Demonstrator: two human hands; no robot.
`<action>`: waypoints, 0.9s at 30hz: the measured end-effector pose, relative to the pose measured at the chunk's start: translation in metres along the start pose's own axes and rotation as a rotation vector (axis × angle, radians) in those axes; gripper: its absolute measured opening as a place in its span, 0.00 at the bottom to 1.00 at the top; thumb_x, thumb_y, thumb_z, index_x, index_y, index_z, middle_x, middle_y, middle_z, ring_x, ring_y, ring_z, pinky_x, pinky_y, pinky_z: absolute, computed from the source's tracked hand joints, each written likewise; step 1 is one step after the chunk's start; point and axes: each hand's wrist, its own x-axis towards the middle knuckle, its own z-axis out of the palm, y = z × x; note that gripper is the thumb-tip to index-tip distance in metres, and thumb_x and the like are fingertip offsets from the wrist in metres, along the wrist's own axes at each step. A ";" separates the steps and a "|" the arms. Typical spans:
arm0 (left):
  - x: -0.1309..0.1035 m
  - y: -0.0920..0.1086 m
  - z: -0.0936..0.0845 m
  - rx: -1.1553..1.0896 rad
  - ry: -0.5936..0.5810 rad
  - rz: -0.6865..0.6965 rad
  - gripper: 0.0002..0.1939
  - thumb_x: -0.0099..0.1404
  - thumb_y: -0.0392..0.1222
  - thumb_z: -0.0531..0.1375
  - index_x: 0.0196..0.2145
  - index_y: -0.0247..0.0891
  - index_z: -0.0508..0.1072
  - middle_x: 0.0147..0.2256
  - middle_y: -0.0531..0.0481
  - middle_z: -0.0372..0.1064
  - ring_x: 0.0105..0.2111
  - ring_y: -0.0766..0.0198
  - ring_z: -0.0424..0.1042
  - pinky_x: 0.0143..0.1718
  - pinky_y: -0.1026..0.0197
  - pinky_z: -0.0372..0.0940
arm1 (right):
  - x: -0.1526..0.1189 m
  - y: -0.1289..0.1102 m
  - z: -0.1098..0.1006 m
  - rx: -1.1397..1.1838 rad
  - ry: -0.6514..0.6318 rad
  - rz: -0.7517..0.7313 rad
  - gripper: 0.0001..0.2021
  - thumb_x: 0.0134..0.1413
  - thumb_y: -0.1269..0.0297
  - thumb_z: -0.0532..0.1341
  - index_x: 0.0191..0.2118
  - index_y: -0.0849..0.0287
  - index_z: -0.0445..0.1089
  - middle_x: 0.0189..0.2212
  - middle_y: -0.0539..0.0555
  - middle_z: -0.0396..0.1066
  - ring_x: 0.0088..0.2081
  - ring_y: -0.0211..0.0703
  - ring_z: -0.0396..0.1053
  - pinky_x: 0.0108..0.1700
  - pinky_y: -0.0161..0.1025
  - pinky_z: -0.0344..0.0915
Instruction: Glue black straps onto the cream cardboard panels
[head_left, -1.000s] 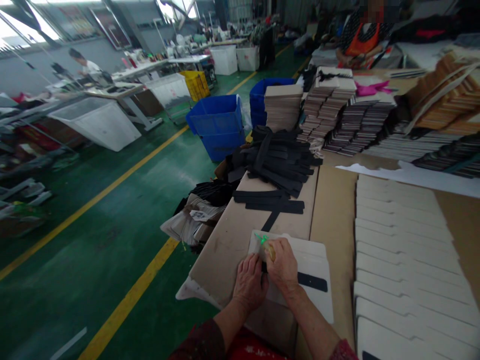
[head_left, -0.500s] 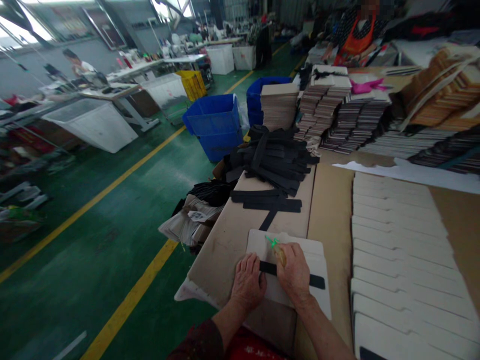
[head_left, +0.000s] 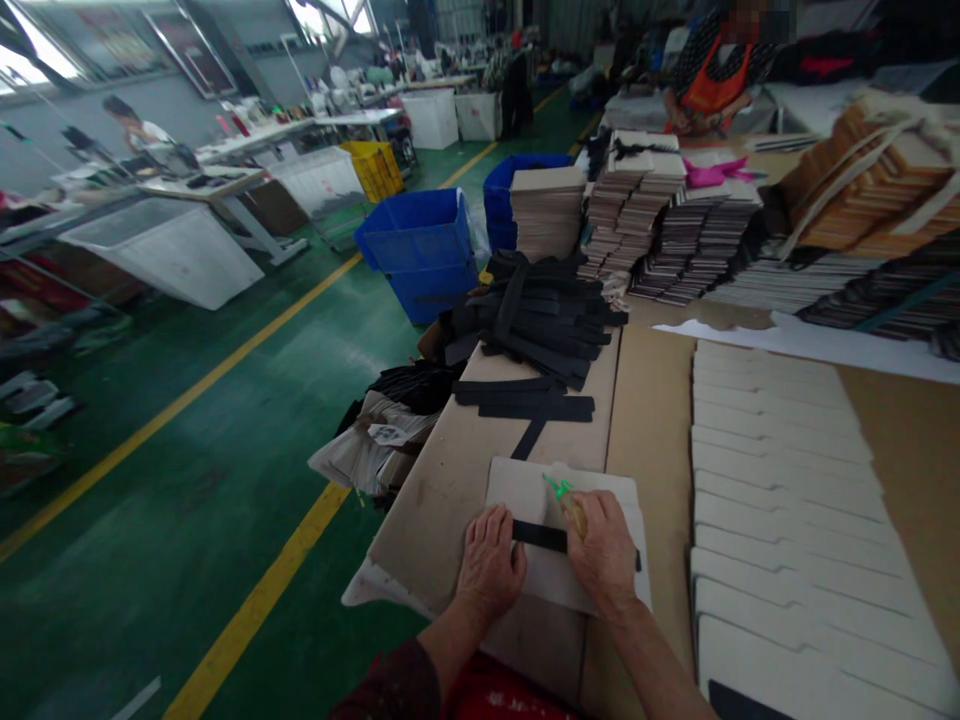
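Note:
A pale, round-cornered board (head_left: pixel 547 580) lies on the near part of the table, with a black strip (head_left: pixel 541 535) across it. My left hand (head_left: pixel 491 562) rests flat at the board's left edge, fingers stretched out beside the strip's left end. Closed in my right hand (head_left: pixel 602 552) is a small tool with a yellowish-brown handle (head_left: pixel 577 516) and a bright green tie at its top. That hand is over the right part of the strip and hides most of it there; the tool's working end is covered.
Loose black strips (head_left: pixel 544 315) are heaped beyond the board. Overlapping pale boards (head_left: pixel 795 520) lie in a row at right, with stacked panels (head_left: pixel 547 210) behind. Blue bins (head_left: pixel 420 245) stand on the green floor. Across the table is a co-worker in an orange apron (head_left: pixel 711 90).
My right hand has slid rightward along the black strip with the tool, now covering more of its right end. My left hand stays in place. The co-worker's arms have shifted.

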 end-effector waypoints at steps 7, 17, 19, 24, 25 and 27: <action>-0.002 -0.003 0.003 0.013 0.025 0.028 0.23 0.62 0.38 0.55 0.55 0.32 0.66 0.55 0.37 0.66 0.57 0.48 0.62 0.59 0.44 0.57 | 0.008 -0.032 0.024 0.044 -0.076 -0.060 0.07 0.60 0.70 0.55 0.43 0.56 0.68 0.39 0.56 0.65 0.45 0.49 0.63 0.46 0.42 0.64; -0.001 -0.002 0.005 0.023 0.001 0.009 0.25 0.61 0.39 0.56 0.56 0.31 0.66 0.55 0.37 0.66 0.58 0.48 0.61 0.59 0.44 0.57 | -0.005 0.011 -0.009 -0.051 0.045 0.025 0.07 0.60 0.68 0.56 0.43 0.55 0.67 0.38 0.55 0.65 0.43 0.49 0.64 0.45 0.43 0.63; -0.001 -0.002 0.004 0.026 0.000 0.011 0.24 0.62 0.39 0.56 0.56 0.30 0.66 0.56 0.36 0.66 0.58 0.48 0.61 0.59 0.44 0.57 | -0.004 0.011 -0.010 -0.070 0.059 0.035 0.07 0.59 0.68 0.56 0.42 0.55 0.67 0.38 0.55 0.65 0.43 0.49 0.64 0.44 0.43 0.63; 0.000 -0.002 0.002 0.043 0.001 0.029 0.25 0.61 0.38 0.55 0.56 0.30 0.66 0.56 0.36 0.66 0.58 0.47 0.61 0.58 0.45 0.57 | -0.002 0.002 -0.004 -0.071 0.009 0.012 0.07 0.60 0.69 0.55 0.42 0.55 0.67 0.37 0.54 0.65 0.43 0.48 0.63 0.44 0.42 0.63; 0.000 -0.002 0.002 0.045 -0.001 0.028 0.25 0.61 0.38 0.55 0.56 0.30 0.66 0.56 0.36 0.66 0.58 0.47 0.61 0.58 0.45 0.58 | -0.003 0.004 -0.006 -0.075 0.007 0.016 0.07 0.59 0.70 0.55 0.42 0.55 0.67 0.38 0.55 0.65 0.43 0.48 0.63 0.44 0.42 0.63; 0.000 -0.002 0.002 0.043 -0.007 0.021 0.24 0.61 0.38 0.55 0.56 0.30 0.66 0.56 0.36 0.66 0.58 0.47 0.61 0.58 0.45 0.57 | -0.006 0.012 -0.011 -0.087 0.017 0.029 0.07 0.58 0.70 0.56 0.42 0.55 0.67 0.38 0.55 0.65 0.43 0.49 0.63 0.44 0.43 0.63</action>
